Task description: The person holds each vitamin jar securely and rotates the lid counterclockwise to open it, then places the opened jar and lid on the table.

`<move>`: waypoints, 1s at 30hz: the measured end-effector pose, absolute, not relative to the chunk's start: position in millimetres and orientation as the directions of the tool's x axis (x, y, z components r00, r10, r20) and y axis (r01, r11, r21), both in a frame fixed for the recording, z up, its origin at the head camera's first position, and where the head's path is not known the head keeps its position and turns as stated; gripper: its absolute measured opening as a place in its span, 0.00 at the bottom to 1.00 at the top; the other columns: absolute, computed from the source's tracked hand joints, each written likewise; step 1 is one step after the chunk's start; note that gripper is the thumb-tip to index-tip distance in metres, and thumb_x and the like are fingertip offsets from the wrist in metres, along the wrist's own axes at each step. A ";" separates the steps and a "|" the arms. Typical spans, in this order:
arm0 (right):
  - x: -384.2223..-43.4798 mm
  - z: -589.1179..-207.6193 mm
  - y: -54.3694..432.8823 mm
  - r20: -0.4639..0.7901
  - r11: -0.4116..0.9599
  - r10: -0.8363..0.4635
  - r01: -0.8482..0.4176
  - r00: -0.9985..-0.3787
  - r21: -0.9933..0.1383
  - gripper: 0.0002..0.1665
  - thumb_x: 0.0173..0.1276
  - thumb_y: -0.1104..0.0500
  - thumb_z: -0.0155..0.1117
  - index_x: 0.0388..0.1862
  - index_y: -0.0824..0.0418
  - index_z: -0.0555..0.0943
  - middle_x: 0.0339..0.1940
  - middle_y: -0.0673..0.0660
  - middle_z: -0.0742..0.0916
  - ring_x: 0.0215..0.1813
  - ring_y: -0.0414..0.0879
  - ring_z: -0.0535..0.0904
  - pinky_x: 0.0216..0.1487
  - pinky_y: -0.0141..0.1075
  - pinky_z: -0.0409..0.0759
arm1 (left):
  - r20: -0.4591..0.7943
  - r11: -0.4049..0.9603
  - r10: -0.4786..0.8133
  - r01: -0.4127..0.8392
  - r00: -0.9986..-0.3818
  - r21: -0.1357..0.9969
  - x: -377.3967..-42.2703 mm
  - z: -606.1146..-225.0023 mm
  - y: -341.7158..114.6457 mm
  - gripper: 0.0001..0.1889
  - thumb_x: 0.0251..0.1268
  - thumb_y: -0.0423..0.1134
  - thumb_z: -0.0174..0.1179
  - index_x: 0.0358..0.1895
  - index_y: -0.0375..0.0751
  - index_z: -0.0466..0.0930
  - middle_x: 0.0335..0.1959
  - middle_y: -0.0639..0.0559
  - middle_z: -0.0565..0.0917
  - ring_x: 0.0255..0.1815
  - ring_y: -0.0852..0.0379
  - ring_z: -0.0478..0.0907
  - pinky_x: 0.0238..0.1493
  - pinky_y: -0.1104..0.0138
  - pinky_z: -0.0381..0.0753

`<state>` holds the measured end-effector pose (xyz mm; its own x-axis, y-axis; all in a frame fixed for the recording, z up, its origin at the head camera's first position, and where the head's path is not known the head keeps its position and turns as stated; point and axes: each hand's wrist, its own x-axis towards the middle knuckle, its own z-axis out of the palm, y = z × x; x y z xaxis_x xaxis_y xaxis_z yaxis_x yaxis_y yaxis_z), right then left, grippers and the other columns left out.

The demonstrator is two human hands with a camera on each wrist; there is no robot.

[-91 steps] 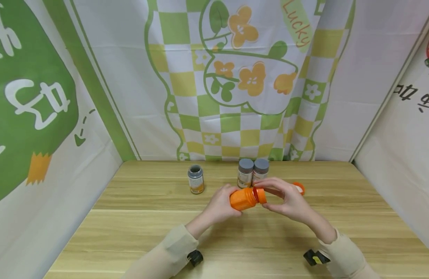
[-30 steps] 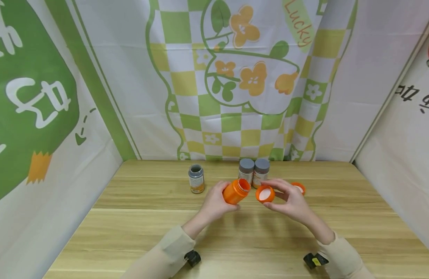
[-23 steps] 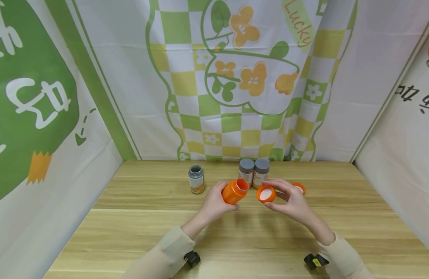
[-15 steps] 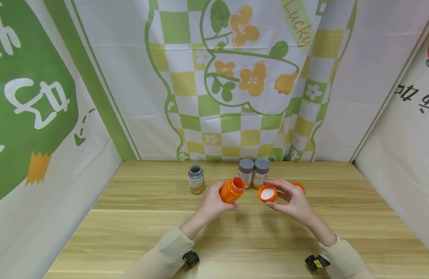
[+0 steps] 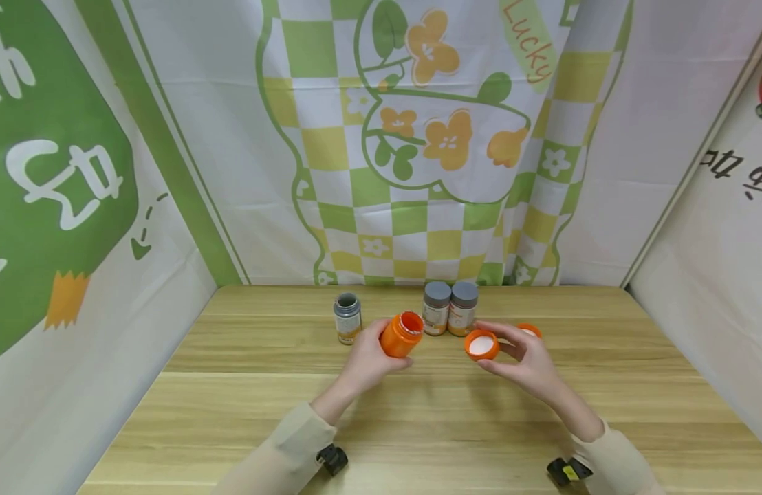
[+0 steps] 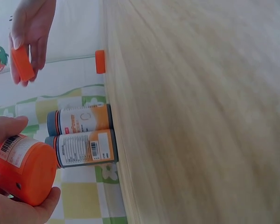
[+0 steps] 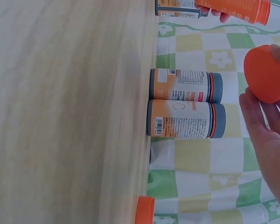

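Note:
My left hand [image 5: 367, 357] grips an orange bottle [image 5: 398, 341] around its body, above the table. Its uncovered mouth tilts up and to the right; in the left wrist view its base and a barcode label show. Between the fingers and thumb of my right hand [image 5: 529, 361] is an orange cap [image 5: 481, 345], its white lining turned toward the head camera. Bottle and cap are apart. Behind my right hand, a second orange cap [image 5: 529, 331] lies on the table with its white inside up, partly hidden in the head view.
Two grey-capped bottles [image 5: 436, 308] stand side by side at the back of the wooden table [image 5: 263, 412]. Left of them is an uncapped grey bottle [image 5: 347, 317], close behind my left hand. A patterned curtain [image 5: 412, 227] hangs along the rear edge.
The orange cap has come away from the orange bottle's mouth. Since then my left hand has drawn the bottle leftward and more upright, while my right hand has shifted slightly right with the cap.

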<state>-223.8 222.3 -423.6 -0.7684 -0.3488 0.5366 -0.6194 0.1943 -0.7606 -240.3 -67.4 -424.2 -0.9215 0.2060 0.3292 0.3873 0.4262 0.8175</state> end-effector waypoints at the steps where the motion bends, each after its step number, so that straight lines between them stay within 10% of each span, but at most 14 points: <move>1: -223.4 -424.1 223.2 0.536 0.204 -0.345 -0.619 -0.770 -0.758 0.34 0.51 0.71 0.72 0.60 0.68 0.74 0.57 0.68 0.80 0.58 0.38 0.77 0.53 0.29 0.78 | 0.327 0.425 0.202 0.384 -0.923 0.820 -240.1 -423.9 -68.2 0.30 0.36 0.33 0.75 0.51 0.40 0.77 0.45 0.47 0.82 0.44 0.51 0.77 0.50 0.55 0.74; 9: -220.2 -427.3 227.9 0.516 0.206 -0.334 -0.596 -0.788 -0.777 0.34 0.51 0.71 0.71 0.60 0.69 0.74 0.58 0.68 0.79 0.60 0.37 0.76 0.55 0.30 0.76 | 0.326 0.403 0.186 0.375 -0.927 0.835 -242.1 -424.7 -75.9 0.28 0.36 0.32 0.75 0.48 0.42 0.77 0.42 0.50 0.82 0.41 0.54 0.77 0.49 0.57 0.74; 17: -219.0 -429.4 230.4 0.504 0.221 -0.333 -0.585 -0.797 -0.780 0.35 0.52 0.70 0.71 0.60 0.71 0.72 0.58 0.43 0.80 0.60 0.37 0.76 0.54 0.28 0.76 | 0.317 0.390 0.184 0.365 -0.930 0.845 -242.2 -424.1 -79.6 0.28 0.37 0.30 0.75 0.48 0.41 0.77 0.42 0.50 0.83 0.42 0.53 0.78 0.50 0.56 0.75; 30: -217.5 -434.9 239.1 0.474 0.297 -0.323 -0.563 -0.819 -0.771 0.33 0.52 0.66 0.73 0.59 0.67 0.74 0.55 0.67 0.78 0.57 0.38 0.76 0.53 0.26 0.76 | 0.326 0.374 0.150 0.359 -0.933 0.855 -242.8 -427.2 -87.8 0.29 0.35 0.28 0.75 0.48 0.41 0.77 0.42 0.49 0.83 0.42 0.53 0.78 0.51 0.56 0.75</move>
